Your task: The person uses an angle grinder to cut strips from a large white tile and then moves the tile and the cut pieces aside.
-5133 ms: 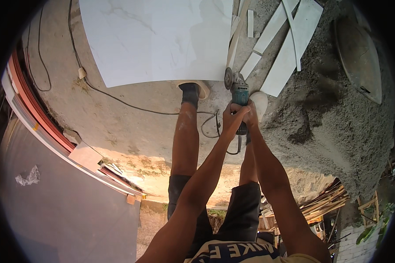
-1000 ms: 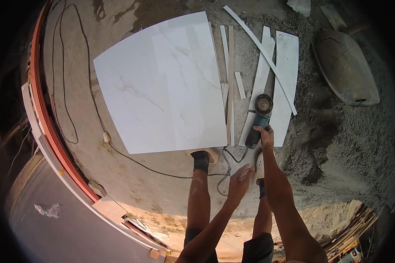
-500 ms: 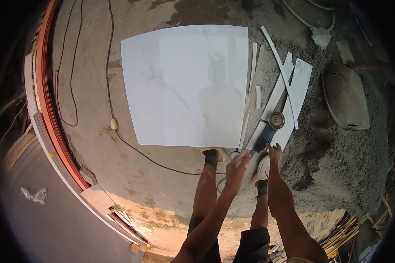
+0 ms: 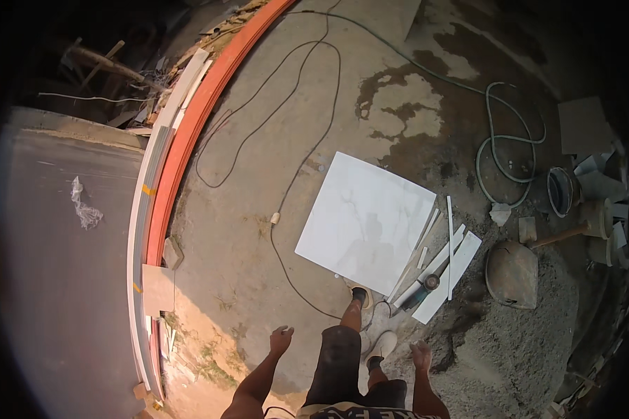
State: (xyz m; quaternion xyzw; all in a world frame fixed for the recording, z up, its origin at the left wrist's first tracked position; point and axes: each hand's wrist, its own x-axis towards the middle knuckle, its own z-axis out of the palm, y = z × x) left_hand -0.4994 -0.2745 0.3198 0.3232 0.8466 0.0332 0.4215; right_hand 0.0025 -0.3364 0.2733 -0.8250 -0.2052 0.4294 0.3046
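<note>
Both my hands hang free, away from the work. My left hand (image 4: 281,340) is loosely curled over the ground left of my legs, holding nothing. My right hand (image 4: 421,355) is beside the grey rubble at my right, fingers a little apart and nothing in them. Ahead of it an angle grinder (image 4: 416,296) with a round disc lies on white tile strips (image 4: 446,285). A large white marbled tile (image 4: 367,220) lies flat on the ground, with narrow offcuts (image 4: 449,248) along its right side.
A dark cable (image 4: 284,271) with a pale connector (image 4: 275,218) runs toward the grinder. Long orange beams (image 4: 189,143) lie on the left. To the right are a shovel (image 4: 511,276), a rubble heap (image 4: 517,353), a coiled green hose (image 4: 491,136) and a bucket (image 4: 559,192).
My left hand has let go of the grinder and swung left. My right hand has drawn back from it. The view has risen and turned, and the tile appears smaller.
</note>
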